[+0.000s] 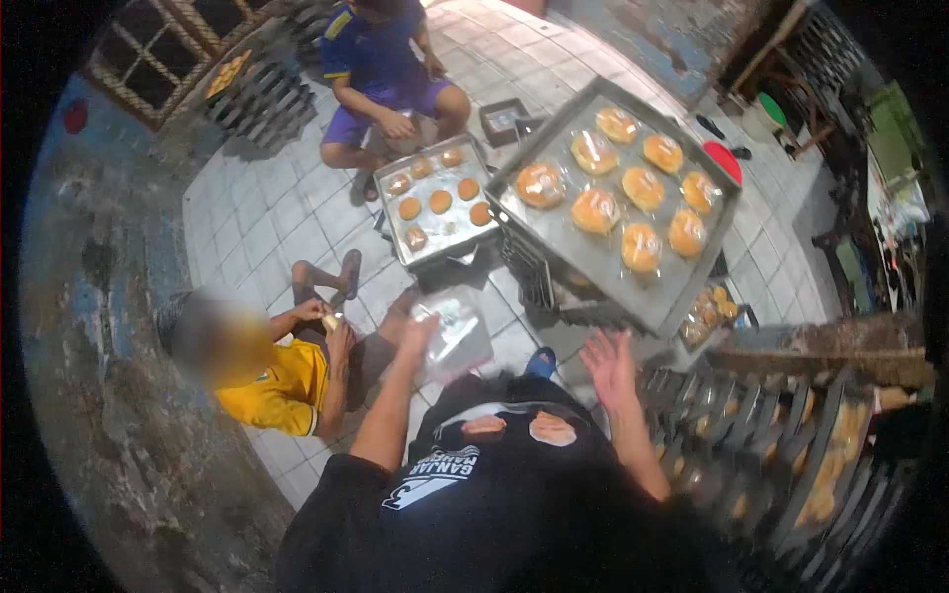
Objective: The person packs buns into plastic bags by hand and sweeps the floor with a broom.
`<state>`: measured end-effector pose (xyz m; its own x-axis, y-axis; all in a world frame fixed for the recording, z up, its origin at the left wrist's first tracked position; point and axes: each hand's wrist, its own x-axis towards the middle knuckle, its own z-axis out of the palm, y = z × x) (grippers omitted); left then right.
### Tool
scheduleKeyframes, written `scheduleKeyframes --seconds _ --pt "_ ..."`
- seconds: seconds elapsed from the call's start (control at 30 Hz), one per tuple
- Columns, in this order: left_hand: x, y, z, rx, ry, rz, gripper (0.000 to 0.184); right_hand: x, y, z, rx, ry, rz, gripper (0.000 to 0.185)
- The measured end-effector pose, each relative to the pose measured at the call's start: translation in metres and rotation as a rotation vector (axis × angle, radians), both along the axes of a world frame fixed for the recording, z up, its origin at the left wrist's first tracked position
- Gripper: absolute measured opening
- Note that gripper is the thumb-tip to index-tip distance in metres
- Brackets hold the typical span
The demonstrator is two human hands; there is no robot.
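Note:
My left hand [419, 332] is smeared by motion at the left edge of some clear plastic bags [460, 336]; whether it grips them cannot be made out. Fingers apart and holding nothing, my right hand [609, 368] is just below the near edge of a large grey tray [593, 280]. Several round buns in clear wrapping, one of them a golden bun [643, 188], lie on this tray, which rests on a stack of trays.
A second tray [403, 245] with smaller buns stands farther off. One person [371, 59] sits behind it; another in yellow [287, 385] sits at left, holding something small. Stacked racks [771, 445] with wrapped bread stand at right. A blue sandal [541, 363] shows below.

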<state>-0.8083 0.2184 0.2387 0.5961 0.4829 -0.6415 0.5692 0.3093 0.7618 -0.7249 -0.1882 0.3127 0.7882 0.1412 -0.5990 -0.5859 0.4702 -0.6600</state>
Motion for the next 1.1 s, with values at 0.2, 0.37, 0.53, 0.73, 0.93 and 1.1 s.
scheduleKeyframes --seconds 0.2,0.37,0.53,0.73,0.93,1.1 --pt "-0.008 -0.041 -0.066 -0.118 0.127 -0.12 0.047 0.032 0.024 0.04 0.221 0.243 -0.198 0.099" --pt "0.021 -0.014 -0.134 -0.021 0.216 -0.341 0.042 0.044 0.042 0.042 0.161 0.201 -0.237 0.075" --pt "0.082 0.006 -0.116 -0.16 0.216 -0.247 0.035 0.061 0.04 0.078 0.278 0.191 -0.113 0.042" --pt "0.115 0.004 -0.122 -0.18 0.368 -0.34 0.036 0.076 0.039 0.062 0.061 0.26 -0.118 0.055" --pt "0.14 0.017 -0.146 -0.207 0.182 -0.35 0.034 0.071 0.052 0.021 -0.062 0.109 -0.186 0.052" --pt "0.163 0.044 -0.176 -0.07 0.264 -0.645 0.036 0.052 0.082 -0.021 -0.06 -0.1 -0.108 0.054"
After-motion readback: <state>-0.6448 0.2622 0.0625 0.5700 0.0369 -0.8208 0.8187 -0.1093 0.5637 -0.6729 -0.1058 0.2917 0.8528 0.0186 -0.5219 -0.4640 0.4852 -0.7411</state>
